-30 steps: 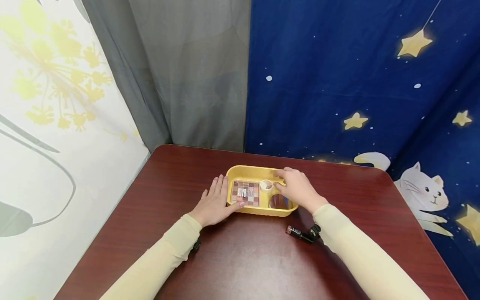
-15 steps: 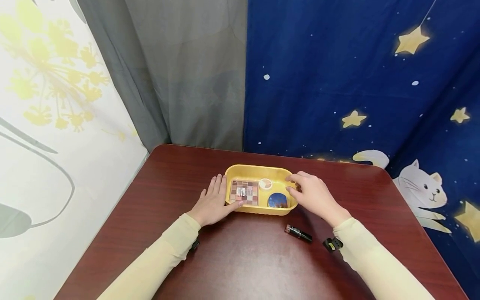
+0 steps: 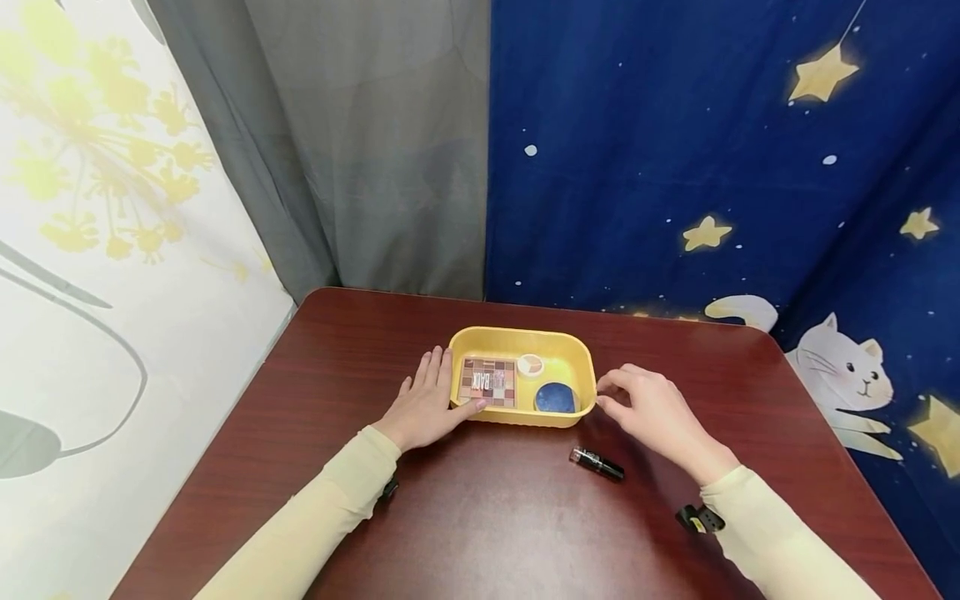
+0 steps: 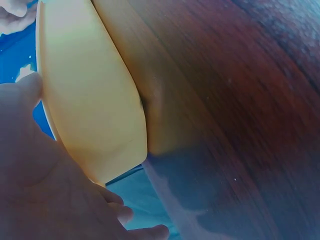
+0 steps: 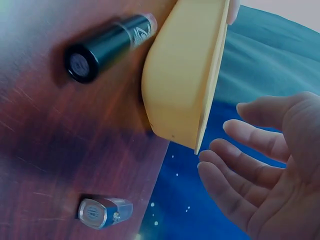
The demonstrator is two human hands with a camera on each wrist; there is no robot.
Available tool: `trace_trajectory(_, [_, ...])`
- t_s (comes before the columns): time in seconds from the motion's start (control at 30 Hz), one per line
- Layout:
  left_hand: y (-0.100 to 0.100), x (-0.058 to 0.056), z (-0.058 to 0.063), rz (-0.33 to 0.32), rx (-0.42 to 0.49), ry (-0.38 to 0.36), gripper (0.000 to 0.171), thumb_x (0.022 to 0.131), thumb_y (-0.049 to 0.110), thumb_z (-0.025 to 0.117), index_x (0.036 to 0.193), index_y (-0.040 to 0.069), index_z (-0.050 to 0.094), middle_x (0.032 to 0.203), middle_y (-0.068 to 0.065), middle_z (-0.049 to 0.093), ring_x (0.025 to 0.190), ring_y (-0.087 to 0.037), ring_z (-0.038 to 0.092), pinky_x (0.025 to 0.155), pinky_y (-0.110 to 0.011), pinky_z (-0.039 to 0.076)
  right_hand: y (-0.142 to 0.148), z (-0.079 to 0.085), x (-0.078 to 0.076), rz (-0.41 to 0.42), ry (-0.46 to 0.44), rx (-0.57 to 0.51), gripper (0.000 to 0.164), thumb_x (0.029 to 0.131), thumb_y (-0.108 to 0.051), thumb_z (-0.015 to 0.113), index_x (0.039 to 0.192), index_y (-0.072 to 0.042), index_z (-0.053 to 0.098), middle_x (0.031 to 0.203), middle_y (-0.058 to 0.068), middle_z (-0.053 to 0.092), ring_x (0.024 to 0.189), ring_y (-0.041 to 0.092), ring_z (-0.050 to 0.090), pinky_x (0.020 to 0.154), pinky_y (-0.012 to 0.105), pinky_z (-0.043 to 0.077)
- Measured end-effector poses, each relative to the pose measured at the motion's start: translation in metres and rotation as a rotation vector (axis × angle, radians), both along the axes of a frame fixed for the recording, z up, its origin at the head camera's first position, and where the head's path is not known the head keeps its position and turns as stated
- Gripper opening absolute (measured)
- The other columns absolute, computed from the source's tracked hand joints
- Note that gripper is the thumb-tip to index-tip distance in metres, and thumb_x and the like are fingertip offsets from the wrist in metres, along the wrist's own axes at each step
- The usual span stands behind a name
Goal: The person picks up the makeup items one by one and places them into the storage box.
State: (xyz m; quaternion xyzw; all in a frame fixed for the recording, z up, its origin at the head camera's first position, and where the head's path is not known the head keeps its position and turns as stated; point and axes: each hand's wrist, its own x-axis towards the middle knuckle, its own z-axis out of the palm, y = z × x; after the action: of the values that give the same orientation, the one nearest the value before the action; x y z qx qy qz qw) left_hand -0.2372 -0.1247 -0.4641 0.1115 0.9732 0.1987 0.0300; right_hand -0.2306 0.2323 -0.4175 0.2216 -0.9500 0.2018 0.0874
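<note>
Before the yellow tray (image 3: pixel 528 419) lies a black tube (image 3: pixel 597 464) — left grip (image 3: pixel 423 407) spread, right grip (image 3: pixel 654 412) loosely apart.

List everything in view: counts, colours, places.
Rounded tray: 1, yellow, on table
Rectangular palette: 1, brown, tray's left
Round pot: 1, white, tray's middle
Shiny disc: 1, looks blue, tray's right
Cylindrical tube: 1, black, before tray
Clear-ended tube: 1, dark, on table
Grained table: 1, reddish, beneath
Plain curtain: 1, grey, behind
Starry curtain: 1, blue, behind
Flowered panel: 1, white, left
Wrist straps: 2, black, cuffs
Sleeves: 2, cream, forearms
Left hand: 1, tray rim
Right hand: 1, beside tray
</note>
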Motion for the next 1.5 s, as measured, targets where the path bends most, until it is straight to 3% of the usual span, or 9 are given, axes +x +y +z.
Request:
trace_trajectory(0.27, [0.001, 0.001, 0.001, -0.005, -0.003, -0.001, 0.108, 0.092, 0.075, 0.047, 0.161, 0.003, 0.005, 0.167, -0.019, 0.006, 0.153, -0.034, 0.006, 0.114, -0.064, 0.021, -0.002, -0.011, 0.025, 0.037, -0.094, 0.057, 0.011, 0.086, -0.025, 0.08, 0.094, -0.021, 0.074, 0.075, -0.019, 0.057, 0.068, 0.002, 0.055, 0.062, 0.028, 0.048])
trace_trajectory(0.53, [0.001, 0.0, 0.0, -0.005, 0.002, -0.007, 0.109, 0.092, 0.074, 0.047, 0.161, 0.002, 0.005, 0.167, -0.019, 0.005, 0.153, -0.034, 0.004, 0.114, -0.064, 0.02, -0.01, -0.023, 0.043, 0.089, -0.149, 0.158, 0.017, 0.082, -0.027, 0.084, 0.094, -0.027, 0.072, 0.08, -0.015, 0.059, 0.067, 0.002, 0.051, 0.059, 0.028, 0.043])
trace_trajectory(1.13, [0.001, 0.0, 0.0, -0.008, 0.001, -0.01, 0.108, 0.093, 0.074, 0.047, 0.161, 0.001, 0.006, 0.167, -0.019, 0.006, 0.153, -0.035, 0.007, 0.114, -0.063, 0.022, -0.016, -0.043, 0.05, 0.105, -0.042, 0.212, 0.026, 0.072, -0.017, 0.089, 0.089, -0.025, 0.071, 0.077, -0.015, 0.055, 0.068, 0.002, 0.052, 0.056, 0.03, 0.045])
trace_trajectory(1.5, [0.001, 0.0, 0.001, -0.013, -0.011, -0.009, 0.108, 0.092, 0.074, 0.047, 0.161, 0.0, 0.006, 0.167, -0.02, 0.006, 0.153, -0.036, 0.007, 0.113, -0.064, 0.022, -0.02, -0.048, 0.052, 0.087, -0.028, 0.207, 0.02, 0.071, -0.018, 0.081, 0.085, -0.024, 0.069, 0.073, -0.016, 0.05, 0.062, 0.003, 0.046, 0.052, 0.028, 0.04])
